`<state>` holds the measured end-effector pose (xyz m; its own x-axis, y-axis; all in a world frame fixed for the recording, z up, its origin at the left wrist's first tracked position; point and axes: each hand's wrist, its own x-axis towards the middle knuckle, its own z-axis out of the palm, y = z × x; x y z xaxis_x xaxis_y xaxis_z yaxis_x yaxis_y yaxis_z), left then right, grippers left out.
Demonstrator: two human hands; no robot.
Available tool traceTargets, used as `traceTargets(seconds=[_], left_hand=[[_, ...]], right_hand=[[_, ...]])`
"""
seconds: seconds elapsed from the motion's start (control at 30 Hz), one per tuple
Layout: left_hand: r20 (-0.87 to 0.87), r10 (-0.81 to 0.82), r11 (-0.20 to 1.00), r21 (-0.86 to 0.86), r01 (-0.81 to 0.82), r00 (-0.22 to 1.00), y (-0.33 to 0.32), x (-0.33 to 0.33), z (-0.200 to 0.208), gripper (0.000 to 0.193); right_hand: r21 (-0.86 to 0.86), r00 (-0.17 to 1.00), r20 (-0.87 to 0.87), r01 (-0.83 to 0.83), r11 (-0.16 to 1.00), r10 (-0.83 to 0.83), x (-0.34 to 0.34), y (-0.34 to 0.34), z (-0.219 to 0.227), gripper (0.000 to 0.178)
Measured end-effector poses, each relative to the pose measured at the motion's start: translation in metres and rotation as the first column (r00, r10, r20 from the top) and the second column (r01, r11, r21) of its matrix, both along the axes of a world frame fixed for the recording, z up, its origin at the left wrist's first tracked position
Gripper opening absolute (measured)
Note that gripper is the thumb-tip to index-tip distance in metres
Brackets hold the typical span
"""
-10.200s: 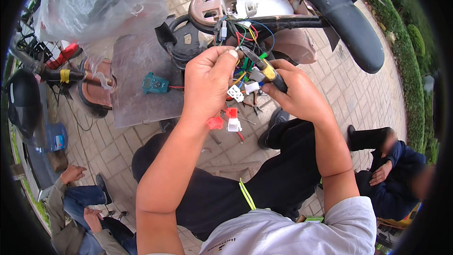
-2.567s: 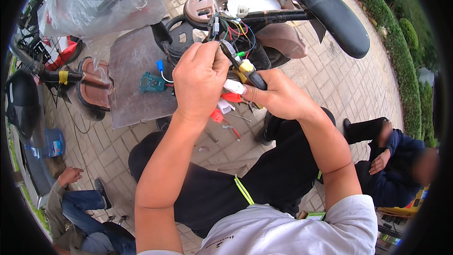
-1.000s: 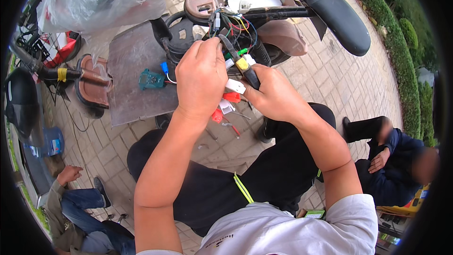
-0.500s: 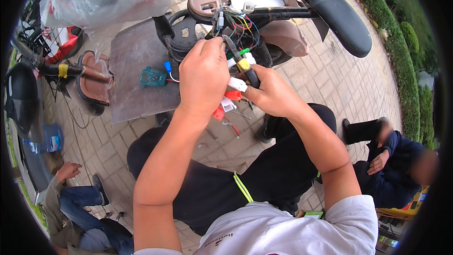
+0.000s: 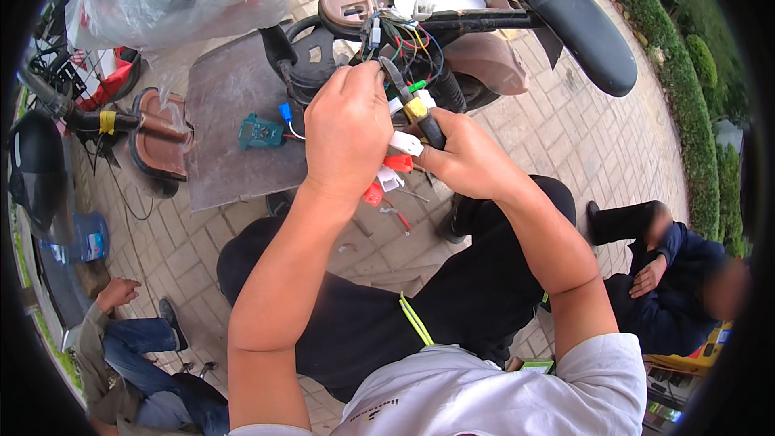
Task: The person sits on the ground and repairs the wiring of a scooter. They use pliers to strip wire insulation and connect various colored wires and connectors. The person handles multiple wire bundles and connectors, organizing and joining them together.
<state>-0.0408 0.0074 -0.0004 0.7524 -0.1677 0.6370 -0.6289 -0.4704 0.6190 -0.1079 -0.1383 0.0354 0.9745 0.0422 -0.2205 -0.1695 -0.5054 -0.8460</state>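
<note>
Right hand (image 5: 467,157) grips pliers (image 5: 415,108), their tips just beside the clenched left hand (image 5: 349,121).

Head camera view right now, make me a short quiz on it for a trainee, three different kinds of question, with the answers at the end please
1. Which of the person's hands grips the pliers?
2. True or false: the teal meter lies on the paving.
3. The connector on the white lead beside the meter is: a) green, b) blue, c) red.

Key:
1. The right hand.
2. False; it lies on the flat grey panel.
3. b) blue.
</note>
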Motion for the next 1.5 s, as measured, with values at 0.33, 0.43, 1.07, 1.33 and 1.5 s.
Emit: traceTargets(seconds=[0.33,0.43,1.07,1.33,1.5], left_hand=[[0.012,0.004,1.000,0.001,-0.004,1.000,0.001,0.001,-0.001,0.009],[0.014,-0.001,1.000,-0.002,0.001,1.000,0.001,-0.001,0.001,0.009],[-0.036,0.002,1.000,-0.014,-0.002,0.999,0.003,-0.002,0.001,0.013],[-0.190,-0.024,0.995,-0.100,0.005,0.982,0.008,-0.005,0.005,0.017],[-0.168,-0.036,0.994,-0.110,0.017,0.985,0.010,-0.004,0.003,0.017]], right_hand=[[-0.042,0.997,0.059,0.048,0.998,-0.045,0.000,0.004,-0.007,0.024],[-0.044,0.989,0.137,0.065,0.997,-0.058,-0.002,0.002,-0.018,0.025],[-0.002,0.991,0.129,0.040,0.999,-0.039,0.001,-0.002,-0.031,0.025],[0.081,1.000,0.019,-0.005,0.997,0.004,0.001,-0.006,-0.020,0.025],[0.031,0.995,0.091,-0.051,0.998,0.048,0.002,-0.007,-0.020,0.025]])
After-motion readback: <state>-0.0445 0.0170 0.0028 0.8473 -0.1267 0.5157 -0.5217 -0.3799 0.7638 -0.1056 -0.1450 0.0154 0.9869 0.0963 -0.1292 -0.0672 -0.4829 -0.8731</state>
